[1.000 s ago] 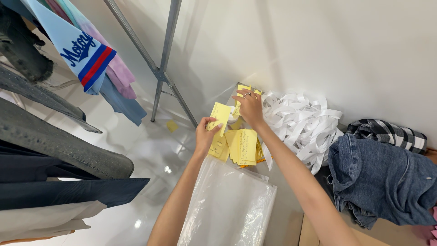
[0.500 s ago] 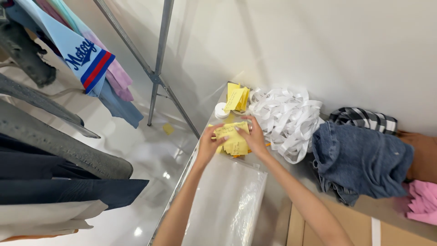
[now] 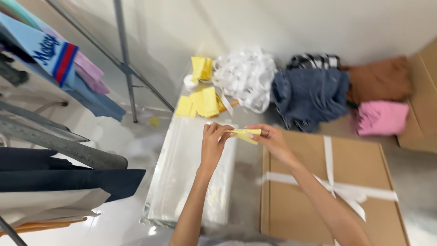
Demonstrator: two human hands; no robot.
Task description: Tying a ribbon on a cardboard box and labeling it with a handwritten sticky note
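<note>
Brown cardboard box (image 3: 318, 191), crossed with white tape, taken as landmark. Stack of clear plastic bags (image 3: 191, 173) lies just left of box. Denim heap (image 3: 309, 95) beyond box; white paper strips (image 3: 246, 75) left of denim. Left hand (image 3: 213, 143) and right hand (image 3: 272, 139) both pinch one yellow slip (image 3: 246, 134), held over box's far-left corner.
</note>
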